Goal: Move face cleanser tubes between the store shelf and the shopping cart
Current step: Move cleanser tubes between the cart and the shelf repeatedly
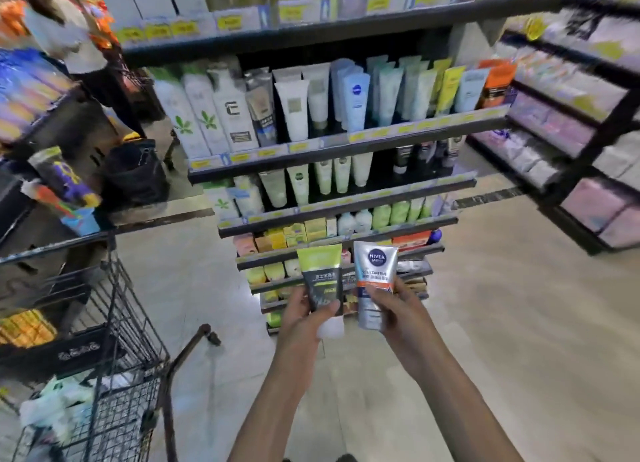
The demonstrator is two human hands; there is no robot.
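A person stands in a store aisle with a tube raised in each hand, both held upright, caps down, side by side and just apart in front of the lower shelves. The left hand [304, 314] has its grip closed around the green tube [322, 274], thumb pressed across the dark lower half of its face; the tube's lime-green top stands clear above the fingers and its white cap shows below the thumb. The right hand [391, 309] has its grip closed on the silver tube [374, 274], thumb lying over an orange band on the label, with a dark blue round logo near the top edge. Both bare forearms reach up from the bottom of the view. Behind the tubes rises the shelf unit [346, 146], its dark ledges edged with yellow price tags; the upper tier carries white boxes printed with green leaves and rows of white, blue, pale green and yellow tubes standing on their caps, and the tiers below hold further tubes, bottles and small boxes. To the left, well apart from both hands, stands the cart [135, 385], a dark wire basket with its handle toward the person and pale bagged goods inside. A second rack [588, 122] of pink and lilac packs runs along the right.
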